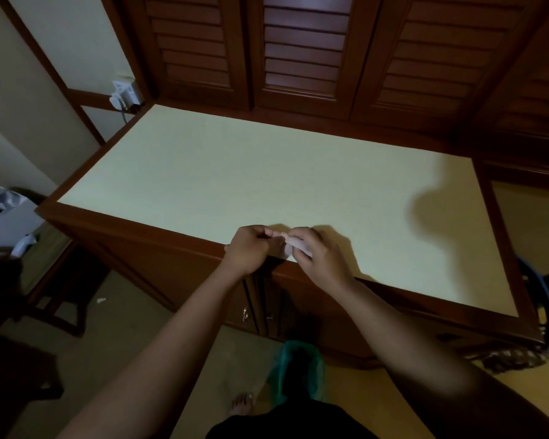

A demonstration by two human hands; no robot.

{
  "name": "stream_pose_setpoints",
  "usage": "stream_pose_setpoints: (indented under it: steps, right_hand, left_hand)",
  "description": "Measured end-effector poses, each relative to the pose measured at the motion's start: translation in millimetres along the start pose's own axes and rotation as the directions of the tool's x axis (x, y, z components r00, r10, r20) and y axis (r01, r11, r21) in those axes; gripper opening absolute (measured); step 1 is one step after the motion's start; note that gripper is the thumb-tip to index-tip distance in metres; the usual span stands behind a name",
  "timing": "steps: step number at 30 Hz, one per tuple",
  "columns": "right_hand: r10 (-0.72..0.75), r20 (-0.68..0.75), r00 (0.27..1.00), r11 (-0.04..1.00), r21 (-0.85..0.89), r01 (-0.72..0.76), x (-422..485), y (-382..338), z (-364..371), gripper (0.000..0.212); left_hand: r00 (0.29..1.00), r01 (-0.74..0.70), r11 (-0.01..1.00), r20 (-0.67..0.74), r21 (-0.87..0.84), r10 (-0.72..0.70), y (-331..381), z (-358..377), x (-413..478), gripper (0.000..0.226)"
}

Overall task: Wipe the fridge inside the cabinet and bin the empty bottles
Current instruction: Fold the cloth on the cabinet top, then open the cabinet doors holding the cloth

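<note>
Both hands, left hand (246,248) and right hand (314,251), are pinching a small pale pink-white folded wipe (287,243) over the near edge of the cream-topped wooden desk (267,172), so I'd unfold it fully flat before opening the cabinet doors (260,308) below.

A wooden-framed cabinet (159,248) with a pale top; a small pale cloth (288,251) rests at its front edge.
</note>
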State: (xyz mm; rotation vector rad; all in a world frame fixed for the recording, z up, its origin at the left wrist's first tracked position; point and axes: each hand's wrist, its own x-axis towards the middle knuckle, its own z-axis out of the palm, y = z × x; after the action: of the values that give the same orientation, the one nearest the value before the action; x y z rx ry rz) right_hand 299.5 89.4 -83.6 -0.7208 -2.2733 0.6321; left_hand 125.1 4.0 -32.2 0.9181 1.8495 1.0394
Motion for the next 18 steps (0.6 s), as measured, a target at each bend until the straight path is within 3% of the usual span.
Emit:
stream_pose_setpoints:
  steps: [3,9,14,18]
  right_hand:
    - [-0.044,0.005,0.999,0.995,0.084,0.044,-5,-27,-2,0.023]
    - [-0.076,0.063,0.995,0.973,0.225,0.060,-31,-71,19,0.022]
    - [-0.093,0.130,0.987,0.975,0.211,0.064,-77,-92,56,0.006]
    - [0.028,0.212,0.977,0.980,0.189,-0.069,-113,-99,82,0.006]
  left_hand:
    - [1.000,-0.015,0.990,-0.009,-0.138,0.014,-6,-3,-31,0.011]
    - [0.995,-0.007,0.969,-0.096,-0.246,-0.017,-43,-17,-88,0.010]
    - [0.981,0.150,0.925,-0.065,-0.349,-0.183,-100,-26,-134,0.012]
    - [0.948,0.277,0.874,-0.034,-0.398,-0.316,-140,-30,-156,0.017]
